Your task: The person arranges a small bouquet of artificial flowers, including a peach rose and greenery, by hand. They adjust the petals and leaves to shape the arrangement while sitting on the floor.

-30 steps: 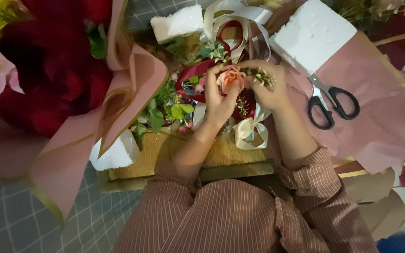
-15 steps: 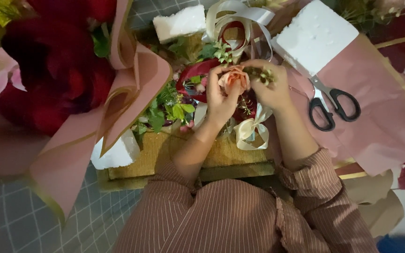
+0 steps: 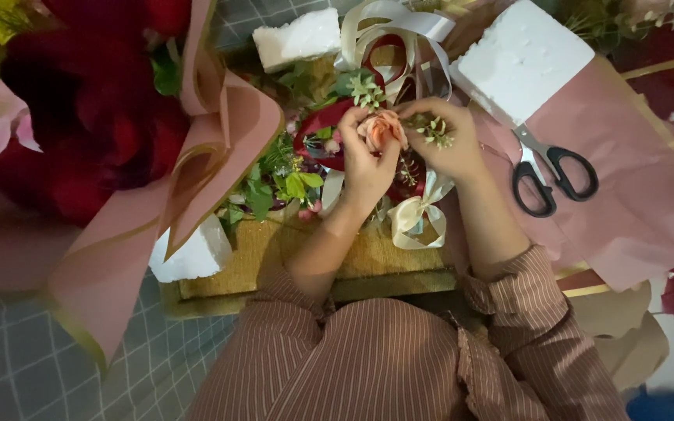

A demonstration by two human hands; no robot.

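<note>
Change: over the last second I see almost none; both hands stay at the arrangement
Left hand (image 3: pixel 366 160): curled, pinching peach rose (image 3: pixel 381 129) above the red ribbon (image 3: pixel 323 125)
Right hand (image 3: pixel 448 144): closed, seemingly on green sprig (image 3: pixel 434 131)
Meaning: I judge placement unfinished

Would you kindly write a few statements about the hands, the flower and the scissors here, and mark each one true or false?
1. Both hands meet at a small peach flower. True: the left hand and the right hand hold it between their fingertips.
2. The black-handled scissors are in the right hand. False: they lie on the pink wrapping paper, apart from that hand.
3. A white foam block lies beyond the scissors. True.
4. The cream ribbon bow sits on the scissors. False: it lies below the hands, between the wrists.
5. The sleeves are plain white. False: they are brownish with thin stripes.
</note>
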